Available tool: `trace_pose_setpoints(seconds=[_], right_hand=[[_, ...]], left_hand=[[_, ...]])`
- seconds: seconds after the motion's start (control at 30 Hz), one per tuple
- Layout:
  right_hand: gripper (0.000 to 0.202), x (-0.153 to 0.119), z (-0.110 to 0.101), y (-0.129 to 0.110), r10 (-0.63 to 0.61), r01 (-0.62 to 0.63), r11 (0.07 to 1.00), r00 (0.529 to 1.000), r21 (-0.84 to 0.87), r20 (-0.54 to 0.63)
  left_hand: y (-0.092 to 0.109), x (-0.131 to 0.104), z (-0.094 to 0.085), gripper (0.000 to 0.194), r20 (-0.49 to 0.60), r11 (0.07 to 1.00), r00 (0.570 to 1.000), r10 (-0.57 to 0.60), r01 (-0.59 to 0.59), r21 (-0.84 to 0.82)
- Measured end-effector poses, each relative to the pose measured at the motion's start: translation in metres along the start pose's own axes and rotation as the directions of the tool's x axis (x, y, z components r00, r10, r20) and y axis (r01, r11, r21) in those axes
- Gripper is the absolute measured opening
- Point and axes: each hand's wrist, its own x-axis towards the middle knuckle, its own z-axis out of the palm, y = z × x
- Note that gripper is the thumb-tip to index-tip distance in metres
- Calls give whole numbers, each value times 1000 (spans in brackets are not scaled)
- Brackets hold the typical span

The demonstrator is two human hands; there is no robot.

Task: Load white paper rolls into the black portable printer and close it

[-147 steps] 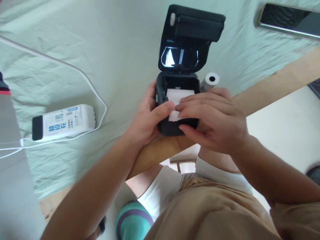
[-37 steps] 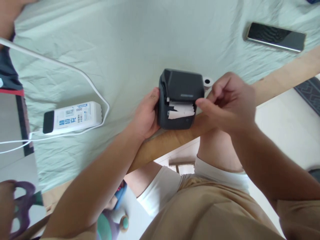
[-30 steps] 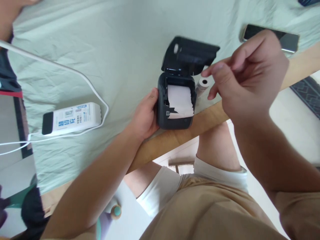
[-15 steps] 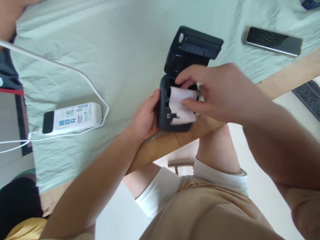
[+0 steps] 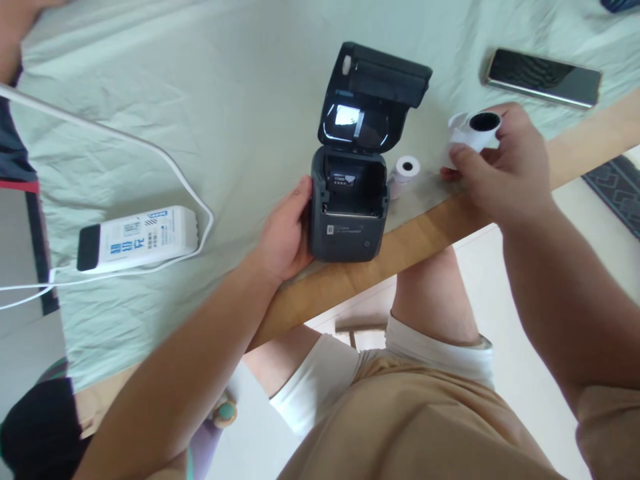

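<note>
A dark grey portable printer lies at the table's front edge, its lid raised and its paper bay without a roll. My left hand grips the printer's left side, fingers partly hidden behind it. To the right, my right hand holds a white paper roll with a wide dark core, thumb on its near side. Between the printer and my right hand, a smaller white paper roll stands on the cloth, close to the printer's right side.
A phone lies at the upper right. On the left is a white power bank with a white cable looping round it. Part of another person shows at the upper left. The wooden table edge runs diagonally in front.
My right hand has moved right, out of the printer, with the white paper roll. The printer's bay and the smaller roll beside it now show. My left hand keeps its grip.
</note>
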Motion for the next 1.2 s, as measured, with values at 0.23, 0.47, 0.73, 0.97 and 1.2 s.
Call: trace_pose_setpoints(seconds=[0.23,0.47,0.73,0.97,1.2], right_hand=[[45,-6,-7,-49,-215,208,894,976,-397,26],[49,-29,40,-98,-345,368,877,930,-310,127],[52,-20,46,-76,-170,229,947,952,-225,252],[62,-23,47,-80,-167,239,929,953,-283,254],[61,-24,52,-73,-208,251,926,963,-283,173]], left_hand=[[0,-1,0,44,13,1000,1000,-18,18,-12],[1,-1,-4,35,45,1000,999,-10,9,14],[-1,2,-11,37,99,1000,995,-28,28,0],[3,-3,-3,43,45,996,996,-81,82,-41],[1,-5,-3,36,32,1000,999,-13,12,12]])
